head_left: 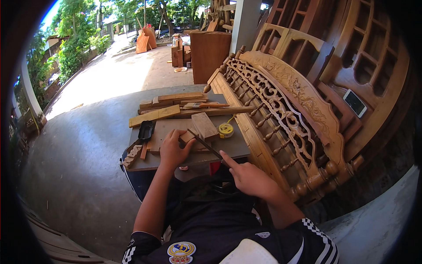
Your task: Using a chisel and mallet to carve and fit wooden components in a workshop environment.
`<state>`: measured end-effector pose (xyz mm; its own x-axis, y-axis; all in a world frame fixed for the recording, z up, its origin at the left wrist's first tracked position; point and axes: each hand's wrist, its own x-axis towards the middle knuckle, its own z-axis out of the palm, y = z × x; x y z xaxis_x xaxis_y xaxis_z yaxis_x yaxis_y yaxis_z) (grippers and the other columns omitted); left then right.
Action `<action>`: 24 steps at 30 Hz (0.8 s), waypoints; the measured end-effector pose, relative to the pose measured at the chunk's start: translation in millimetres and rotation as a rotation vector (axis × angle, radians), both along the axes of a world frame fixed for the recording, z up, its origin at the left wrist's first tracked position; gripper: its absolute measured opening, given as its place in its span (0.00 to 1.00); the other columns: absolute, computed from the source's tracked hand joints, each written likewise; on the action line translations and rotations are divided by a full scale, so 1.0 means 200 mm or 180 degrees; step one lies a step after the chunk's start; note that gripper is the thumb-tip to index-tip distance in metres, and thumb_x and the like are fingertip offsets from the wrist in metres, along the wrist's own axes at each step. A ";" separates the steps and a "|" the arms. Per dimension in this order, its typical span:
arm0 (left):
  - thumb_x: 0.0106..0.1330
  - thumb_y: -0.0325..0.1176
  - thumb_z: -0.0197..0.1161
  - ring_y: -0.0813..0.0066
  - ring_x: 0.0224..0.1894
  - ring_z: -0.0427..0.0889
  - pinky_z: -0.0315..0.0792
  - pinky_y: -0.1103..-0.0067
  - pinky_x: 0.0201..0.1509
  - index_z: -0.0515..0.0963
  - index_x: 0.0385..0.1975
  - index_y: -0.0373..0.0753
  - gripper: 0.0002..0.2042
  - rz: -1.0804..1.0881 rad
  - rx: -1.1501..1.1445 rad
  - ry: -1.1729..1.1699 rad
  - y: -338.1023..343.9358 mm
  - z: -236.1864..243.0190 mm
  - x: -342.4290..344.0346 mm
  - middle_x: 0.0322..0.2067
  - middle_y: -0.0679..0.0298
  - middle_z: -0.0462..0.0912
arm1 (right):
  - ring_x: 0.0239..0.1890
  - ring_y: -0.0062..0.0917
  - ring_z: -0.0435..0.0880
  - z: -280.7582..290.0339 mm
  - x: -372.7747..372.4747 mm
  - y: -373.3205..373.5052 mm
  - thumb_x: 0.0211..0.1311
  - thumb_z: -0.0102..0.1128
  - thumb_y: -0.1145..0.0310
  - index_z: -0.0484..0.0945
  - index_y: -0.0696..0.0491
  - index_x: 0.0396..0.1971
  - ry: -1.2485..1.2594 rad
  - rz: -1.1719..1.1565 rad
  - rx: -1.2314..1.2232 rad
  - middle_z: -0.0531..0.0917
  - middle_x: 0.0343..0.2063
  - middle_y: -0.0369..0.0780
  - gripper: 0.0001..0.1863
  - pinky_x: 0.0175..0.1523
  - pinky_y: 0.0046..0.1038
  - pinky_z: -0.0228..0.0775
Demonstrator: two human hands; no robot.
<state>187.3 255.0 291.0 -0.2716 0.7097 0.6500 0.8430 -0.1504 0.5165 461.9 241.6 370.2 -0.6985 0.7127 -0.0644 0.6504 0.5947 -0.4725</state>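
My right hand (251, 177) grips a long, thin, dark file (205, 145), its index finger stretched along the tool. The file slants up and leftward, and its far end lies close to my left thumb. On a flat wooden board (169, 127), my left hand (172, 148) is closed with fingers bent and thumb turned inward. A small dark patch shows between that thumb and forefinger, too unclear to name. Just beyond the file's far end lies a pale wooden block (204, 125). To its right sits a yellow tape measure (226, 130), its tape partly pulled out.
The grey work table (237, 147) also bears a black tray (146, 130), a carved wood piece (132, 155), several wooden strips (154, 116) and a brush (205, 105). Close on the right leans a carved wooden headboard (281, 81). A phone (354, 103) rests on wooden panels.
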 end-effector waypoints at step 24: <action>0.60 0.37 0.72 0.47 0.44 0.81 0.74 0.65 0.48 0.77 0.43 0.33 0.18 -0.0138 0.0021 -0.0061 0.02 -0.03 -0.03 0.40 0.49 0.81 | 0.28 0.56 0.83 -0.09 -0.23 0.12 0.63 0.49 0.77 0.54 0.51 0.75 0.0043 0.0180 0.0419 0.81 0.24 0.59 0.38 0.41 0.51 0.75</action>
<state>181.7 258.5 285.9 -0.2531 0.7169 0.6497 0.8256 -0.1899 0.5313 415.3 264.8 353.0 -0.7380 0.6739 0.0367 0.6082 0.6876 -0.3966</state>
